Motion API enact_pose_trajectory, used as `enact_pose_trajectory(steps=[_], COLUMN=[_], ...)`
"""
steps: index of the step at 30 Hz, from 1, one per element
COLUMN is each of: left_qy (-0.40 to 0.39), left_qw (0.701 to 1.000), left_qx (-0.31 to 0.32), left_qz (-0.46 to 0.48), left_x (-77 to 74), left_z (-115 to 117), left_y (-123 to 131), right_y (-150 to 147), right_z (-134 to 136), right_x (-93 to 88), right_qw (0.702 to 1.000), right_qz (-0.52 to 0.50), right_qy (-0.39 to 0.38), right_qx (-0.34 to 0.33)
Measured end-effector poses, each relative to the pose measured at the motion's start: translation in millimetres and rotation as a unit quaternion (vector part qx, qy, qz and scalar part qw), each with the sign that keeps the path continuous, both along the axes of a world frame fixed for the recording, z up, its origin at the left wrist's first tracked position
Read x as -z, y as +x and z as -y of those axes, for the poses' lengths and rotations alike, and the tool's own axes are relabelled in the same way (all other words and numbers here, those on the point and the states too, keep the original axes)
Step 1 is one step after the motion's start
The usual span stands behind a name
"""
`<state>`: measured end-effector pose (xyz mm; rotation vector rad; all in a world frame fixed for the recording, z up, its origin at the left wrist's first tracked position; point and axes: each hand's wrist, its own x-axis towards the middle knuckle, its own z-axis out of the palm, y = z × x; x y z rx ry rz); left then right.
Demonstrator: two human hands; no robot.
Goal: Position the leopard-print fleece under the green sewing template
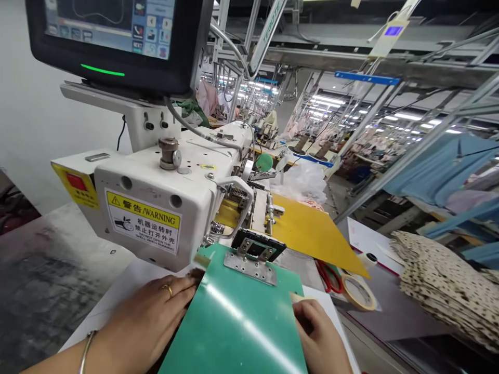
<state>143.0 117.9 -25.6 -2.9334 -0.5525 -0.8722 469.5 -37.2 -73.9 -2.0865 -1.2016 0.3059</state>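
**Green template plate held flat at the sewing machine**

The green plate (237,322) lies flat on the white table (113,296), directly below the head of the sewing machine (156,208). A metal hinge bracket (251,266) is riveted at its far end, close under the needle area.

The left hand (156,311) rests palm down, fingers spread, on the plate's left edge; a dark scrap shows at its fingertips, too small to identify. The right hand (319,332) sits at the right edge, fingers curled; whether it pinches the edge cannot be told.

Judgement: the plate looks thin, stiff and glossy, so light but likely to slide under a flat palm. The side edges appear the soundest places to hold; the hinged end looks less suitable.

Nearby: a yellow sheet (312,234), red scissors (327,275), a tape roll (358,293), and stacked spotted fabric (444,285).
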Motion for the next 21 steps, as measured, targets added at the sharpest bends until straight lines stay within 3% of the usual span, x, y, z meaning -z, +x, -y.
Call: enact_pose_trajectory(steps=[3, 8, 15, 21], left_qy=[-0.001, -0.011, -0.003, -0.023], left_qw=[0.999, 0.995, 0.992, 0.995], left_qx=[-0.006, -0.076, -0.103, -0.08], left_qz=[-0.032, -0.065, -0.079, -0.057], left_x=[14.2, 44.4, 47.2, 55.1], left_z=[-4, -7, -1, -5], left_y=[5, 7, 5, -4], right_y=[4, 11, 15, 3], right_z=[-3, -5, -8, -14], right_x=[3.0, 9.5, 8.7, 2.9], right_qw=[1.0, 0.999, 0.998, 0.995], right_qz=[0.009, 0.023, -0.01, 0.028], right_qy=[-0.003, 0.011, -0.012, 0.062], right_qx=[0.005, 0.028, 0.053, 0.078])
